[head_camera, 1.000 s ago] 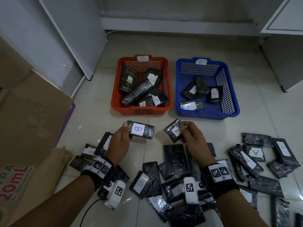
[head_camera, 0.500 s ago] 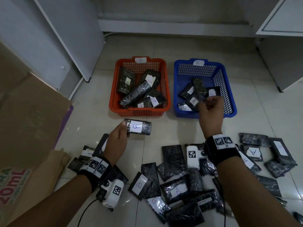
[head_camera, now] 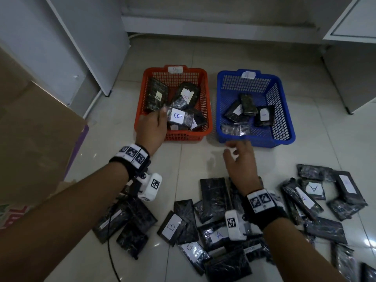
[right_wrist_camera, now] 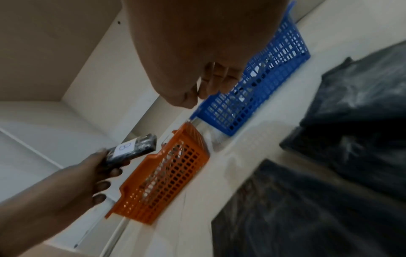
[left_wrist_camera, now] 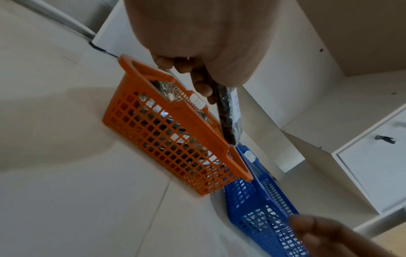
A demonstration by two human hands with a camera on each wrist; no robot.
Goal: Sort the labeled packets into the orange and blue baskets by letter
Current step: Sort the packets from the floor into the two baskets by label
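Nearest me, a scatter of black plastic-wrapped packets with white letter labels (head_camera: 215, 216) lies loose on the pale tiled floor (head_camera: 189, 159), some marked A, some B; my right hand (head_camera: 241, 159) hovers just past that pile, fingers slack and spread, holding nothing, short of the near wall of the blue mesh plastic basket (head_camera: 284, 127); that basket carries an A tag on its far rim and holds a few packets.

Farther on and to the left, my left hand (head_camera: 151, 127) pinches one end of a black packet with a white B label (head_camera: 179, 118), thumb on top and fingers curled beneath, as the left wrist view confirms; the packet's long axis runs away from the grip toward the right, out over the near part of the orange mesh plastic basket (head_camera: 208, 102); it sits above the packets already inside, and whether it touches them I cannot tell.

So, as I judge it, the free end already hangs inside the rim; the left hand need only let go; the right is the nearer one for the next packet.
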